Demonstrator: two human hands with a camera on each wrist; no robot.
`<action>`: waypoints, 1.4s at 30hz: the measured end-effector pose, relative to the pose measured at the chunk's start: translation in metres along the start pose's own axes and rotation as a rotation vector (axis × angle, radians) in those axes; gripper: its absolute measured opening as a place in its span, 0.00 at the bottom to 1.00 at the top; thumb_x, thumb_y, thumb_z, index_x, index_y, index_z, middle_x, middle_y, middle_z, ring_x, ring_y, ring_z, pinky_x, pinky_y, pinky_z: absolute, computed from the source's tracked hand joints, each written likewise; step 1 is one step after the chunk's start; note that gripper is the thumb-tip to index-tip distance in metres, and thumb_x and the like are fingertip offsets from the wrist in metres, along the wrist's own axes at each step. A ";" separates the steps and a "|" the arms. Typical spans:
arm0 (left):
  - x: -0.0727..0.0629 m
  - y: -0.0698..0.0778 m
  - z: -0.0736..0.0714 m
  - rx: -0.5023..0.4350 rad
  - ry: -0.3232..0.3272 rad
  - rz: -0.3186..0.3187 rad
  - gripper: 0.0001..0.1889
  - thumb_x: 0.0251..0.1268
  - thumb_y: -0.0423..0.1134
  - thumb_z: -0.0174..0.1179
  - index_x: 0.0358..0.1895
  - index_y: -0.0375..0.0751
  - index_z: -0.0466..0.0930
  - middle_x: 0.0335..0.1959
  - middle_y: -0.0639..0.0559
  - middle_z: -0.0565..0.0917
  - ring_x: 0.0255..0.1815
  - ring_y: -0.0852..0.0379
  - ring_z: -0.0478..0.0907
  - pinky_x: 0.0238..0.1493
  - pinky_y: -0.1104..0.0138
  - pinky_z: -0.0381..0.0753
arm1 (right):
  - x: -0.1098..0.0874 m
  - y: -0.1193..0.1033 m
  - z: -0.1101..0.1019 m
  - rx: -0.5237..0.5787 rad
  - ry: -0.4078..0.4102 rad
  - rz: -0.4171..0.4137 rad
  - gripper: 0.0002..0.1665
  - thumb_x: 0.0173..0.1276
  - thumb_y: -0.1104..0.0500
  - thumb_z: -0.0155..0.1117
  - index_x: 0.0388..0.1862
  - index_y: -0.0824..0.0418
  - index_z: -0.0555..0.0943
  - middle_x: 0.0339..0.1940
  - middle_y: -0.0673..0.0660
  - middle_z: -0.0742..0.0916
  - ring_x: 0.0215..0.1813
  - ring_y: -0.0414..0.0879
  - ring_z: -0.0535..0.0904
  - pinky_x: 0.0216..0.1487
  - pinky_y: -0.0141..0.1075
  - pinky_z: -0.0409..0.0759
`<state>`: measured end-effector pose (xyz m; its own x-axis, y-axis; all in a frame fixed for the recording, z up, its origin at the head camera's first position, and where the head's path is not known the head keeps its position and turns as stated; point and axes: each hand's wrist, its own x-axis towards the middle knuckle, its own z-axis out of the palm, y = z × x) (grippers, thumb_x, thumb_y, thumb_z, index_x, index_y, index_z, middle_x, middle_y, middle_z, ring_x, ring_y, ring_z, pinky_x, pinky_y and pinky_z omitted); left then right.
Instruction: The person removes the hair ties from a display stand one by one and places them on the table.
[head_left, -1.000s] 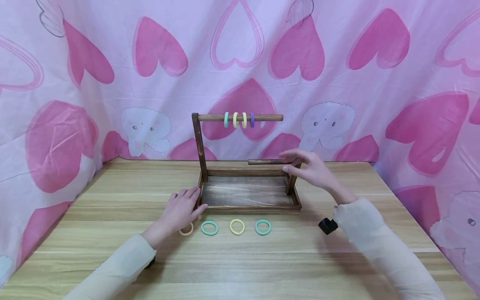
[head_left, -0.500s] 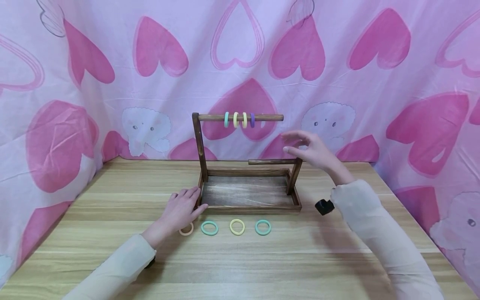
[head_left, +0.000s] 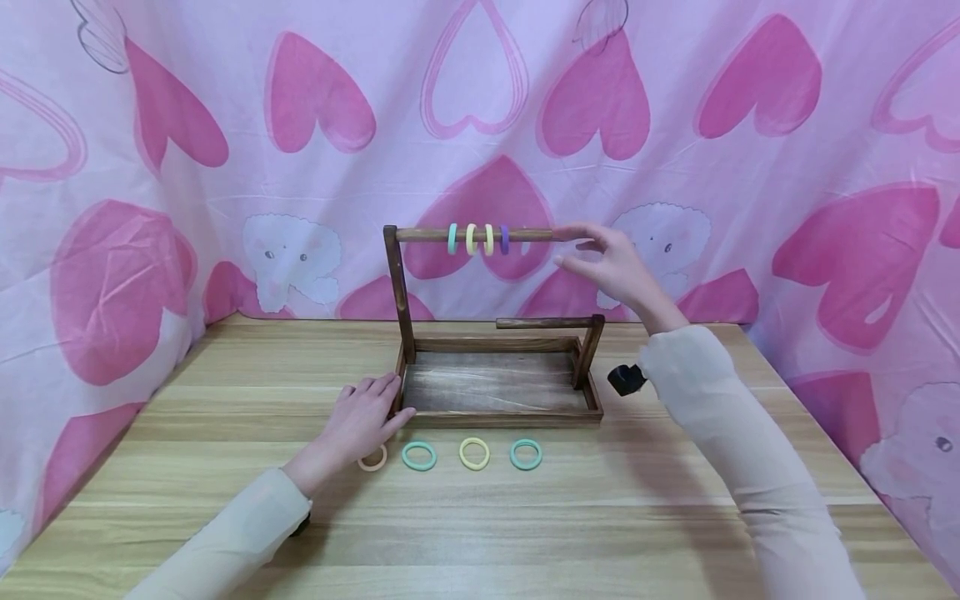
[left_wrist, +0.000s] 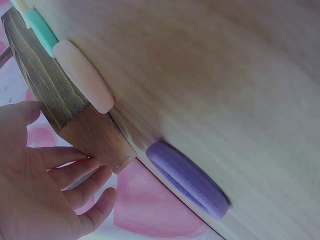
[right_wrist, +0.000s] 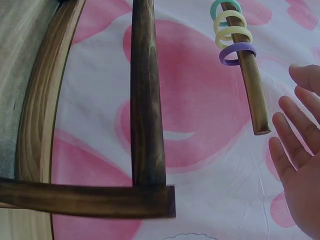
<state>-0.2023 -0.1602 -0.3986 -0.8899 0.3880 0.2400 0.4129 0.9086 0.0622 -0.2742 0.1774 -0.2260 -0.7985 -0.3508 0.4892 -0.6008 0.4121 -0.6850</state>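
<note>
A dark wooden stand has a tray base (head_left: 502, 419), an upper rod (head_left: 534, 236) and a lower rod (head_left: 540, 323). On the upper rod hang a green hair tie (head_left: 452, 239), two yellow ones and a purple hair tie (right_wrist: 237, 48). My right hand (head_left: 615, 265) is raised at that rod's free end, thumb and fingers apart, holding nothing. My left hand (head_left: 360, 421) rests against the tray's left front corner with fingers extended. Below it lie a peach hair tie (left_wrist: 84, 76) and, hidden from the head view, another purple hair tie (left_wrist: 187, 180).
In front of the tray, a green hair tie (head_left: 419, 456), a yellow hair tie (head_left: 474, 454) and another green hair tie (head_left: 526, 454) lie in a row on the wooden table (head_left: 480, 533). A pink heart-patterned curtain (head_left: 480, 100) hangs behind.
My right hand has risen from the lower rod to the free end of the upper rod. The left hand and the hair ties have stayed in place.
</note>
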 end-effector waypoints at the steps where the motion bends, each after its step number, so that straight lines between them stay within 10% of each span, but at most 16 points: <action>1: 0.000 0.000 0.000 0.000 -0.002 -0.001 0.32 0.60 0.56 0.49 0.57 0.32 0.68 0.56 0.39 0.70 0.54 0.41 0.66 0.43 0.50 0.65 | 0.002 0.000 0.001 -0.003 -0.001 0.013 0.24 0.57 0.67 0.61 0.54 0.69 0.72 0.50 0.63 0.77 0.54 0.52 0.69 0.56 0.43 0.61; 10: 0.000 0.001 0.000 -0.001 -0.008 -0.004 0.32 0.61 0.57 0.48 0.57 0.32 0.68 0.56 0.40 0.70 0.54 0.42 0.66 0.43 0.50 0.64 | 0.027 0.029 0.005 -0.076 0.008 0.064 0.26 0.55 0.55 0.65 0.55 0.52 0.74 0.54 0.50 0.76 0.60 0.47 0.64 0.56 0.44 0.60; 42: 0.000 0.000 0.001 -0.007 -0.001 0.006 0.31 0.60 0.54 0.50 0.57 0.31 0.69 0.56 0.39 0.70 0.54 0.41 0.66 0.44 0.49 0.65 | 0.068 0.017 0.039 -0.138 -0.231 -0.052 0.28 0.54 0.68 0.63 0.56 0.68 0.70 0.48 0.58 0.77 0.49 0.46 0.74 0.49 0.33 0.70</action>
<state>-0.2027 -0.1599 -0.3992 -0.8873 0.3940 0.2396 0.4201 0.9050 0.0677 -0.3371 0.1284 -0.2258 -0.7463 -0.5501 0.3748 -0.6526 0.4936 -0.5749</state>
